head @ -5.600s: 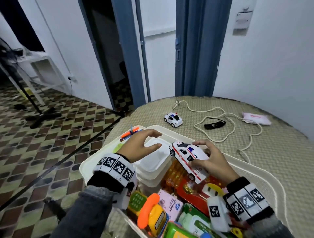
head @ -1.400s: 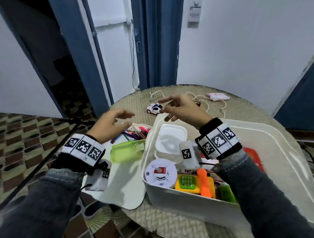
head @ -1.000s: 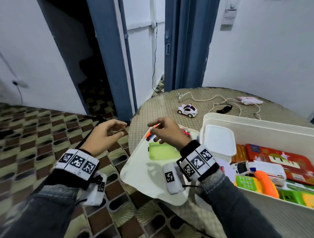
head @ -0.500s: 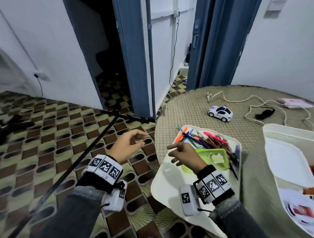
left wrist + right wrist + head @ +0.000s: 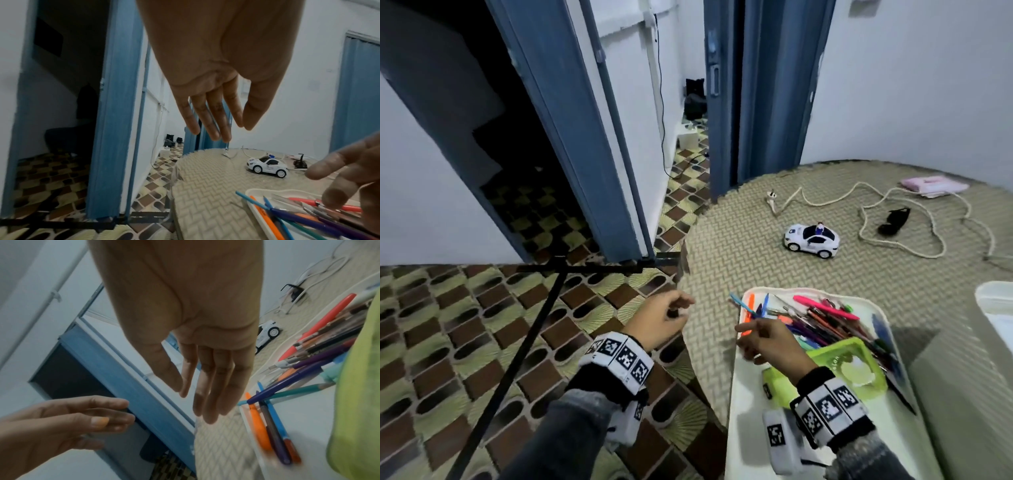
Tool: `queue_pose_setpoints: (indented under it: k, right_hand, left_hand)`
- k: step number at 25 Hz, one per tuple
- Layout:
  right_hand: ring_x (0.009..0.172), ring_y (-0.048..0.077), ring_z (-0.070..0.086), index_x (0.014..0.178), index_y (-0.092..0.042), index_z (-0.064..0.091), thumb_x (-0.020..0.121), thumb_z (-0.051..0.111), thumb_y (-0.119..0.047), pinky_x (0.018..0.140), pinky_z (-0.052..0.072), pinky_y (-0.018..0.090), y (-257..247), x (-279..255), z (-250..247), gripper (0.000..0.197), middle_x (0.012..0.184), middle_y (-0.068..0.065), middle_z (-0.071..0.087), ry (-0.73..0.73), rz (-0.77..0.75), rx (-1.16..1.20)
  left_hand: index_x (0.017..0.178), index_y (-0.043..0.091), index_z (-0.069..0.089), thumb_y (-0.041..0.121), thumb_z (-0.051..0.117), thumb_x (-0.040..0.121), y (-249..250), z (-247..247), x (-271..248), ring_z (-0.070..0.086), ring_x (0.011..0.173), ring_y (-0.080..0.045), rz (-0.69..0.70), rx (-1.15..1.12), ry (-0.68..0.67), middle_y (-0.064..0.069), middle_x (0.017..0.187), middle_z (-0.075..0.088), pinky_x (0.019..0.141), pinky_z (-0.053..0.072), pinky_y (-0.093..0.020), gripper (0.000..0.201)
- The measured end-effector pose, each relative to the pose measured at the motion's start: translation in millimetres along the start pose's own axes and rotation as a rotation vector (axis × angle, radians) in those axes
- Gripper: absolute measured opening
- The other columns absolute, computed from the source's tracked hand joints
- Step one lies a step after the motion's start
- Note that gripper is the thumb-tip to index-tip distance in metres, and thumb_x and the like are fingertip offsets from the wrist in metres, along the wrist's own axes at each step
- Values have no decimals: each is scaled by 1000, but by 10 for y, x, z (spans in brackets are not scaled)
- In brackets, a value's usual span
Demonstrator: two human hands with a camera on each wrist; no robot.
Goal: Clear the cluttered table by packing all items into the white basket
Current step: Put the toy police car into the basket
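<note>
Two hands (image 5: 661, 322) (image 5: 770, 342) loose, empty | tray (image 5: 750, 394): pens (image 5: 822, 325), green case (image 5: 859, 363)

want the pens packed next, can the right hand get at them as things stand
Probably yes. The right hand hovers open over the near end of the white tray, with the pens loose just beyond its fingers; nothing covers them.

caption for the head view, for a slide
Both hands, left and right, hover empty by a white tray of pens; a toy car sits beyond.
</note>
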State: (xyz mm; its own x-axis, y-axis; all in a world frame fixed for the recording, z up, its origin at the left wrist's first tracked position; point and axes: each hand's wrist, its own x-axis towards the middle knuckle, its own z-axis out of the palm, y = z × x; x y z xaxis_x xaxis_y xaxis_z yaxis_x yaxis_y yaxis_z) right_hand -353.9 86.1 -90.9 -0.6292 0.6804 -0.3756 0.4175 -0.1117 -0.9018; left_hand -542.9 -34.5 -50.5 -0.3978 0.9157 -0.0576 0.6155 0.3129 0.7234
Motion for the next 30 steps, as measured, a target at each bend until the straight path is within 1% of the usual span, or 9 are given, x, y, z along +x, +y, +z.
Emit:
queue_pose_setpoints:
  k: [2,5,7,10,13,20,24,27,30]
  right_hand:
    - [52,18,55,89,-10,65,87,55,5,45,43,19,-33,156,-43,18,72,12,66,108,-10,41]
    - [50,9,57,84,-16,64,89,54,4,48,43,17,-65,409,-69,22,77,11,67,229,-9,109]
    - [51,12,56,87,-11,65,89,53,4,48,42,18,-95,602,-25,19,73,8,66,296,24,162]
    - [52,15,55,80,-13,63,88,54,5,45,41,17,-152,863,153,21,70,11,63,387,71,208]
    - [49,10,55,81,-12,63,89,52,5,42,41,15,-151,1056,344,22,74,12,62,441,130,221]
    - [59,14,57,78,-18,66,85,56,2,51,47,22,-92,1368,340,23,77,10,67,553,183,125]
    - [55,12,60,72,-26,65,82,56,2,50,48,24,4,1530,71,31,66,-4,67,588,213,38]
    - [65,17,64,76,-27,66,82,58,0,55,48,21,-3,1707,-198,28,81,6,70,594,224,-50]
    - [74,14,62,82,-19,67,83,60,3,68,48,19,-71,1918,-537,23,84,2,69,622,131,-112]
  left_hand:
    - [111,20,63,9,62,88,-89,6,313,60,95,-5,38,-11,-51,7,108,65,86,47,-17,25]
    - [112,17,62,7,62,89,-189,20,699,55,89,3,78,-51,-138,6,107,63,81,41,-6,26]
    - [112,19,61,8,62,89,-323,4,977,56,102,-6,98,-27,-183,4,111,62,94,43,-17,26]
    - [122,22,56,18,57,91,-590,-21,1391,49,120,-14,174,284,-280,5,125,57,104,37,-34,31]
    - [131,24,48,25,52,95,-793,36,1694,44,126,-15,239,435,-404,6,135,51,107,32,-36,37]
    - [140,20,38,29,50,96,-840,419,2458,35,135,-17,311,364,-518,1,147,39,110,27,-35,47]
    - [150,25,19,40,54,93,-866,701,2861,6,147,-16,241,422,-611,3,160,10,118,10,-37,68]
    - [150,29,-10,67,49,84,-962,932,3028,-25,143,-18,217,517,-739,5,155,-25,116,-12,-38,97]
    - [134,34,-36,103,6,40,-1017,1064,3003,-46,129,-17,255,562,-722,7,139,-49,102,-33,-32,124]
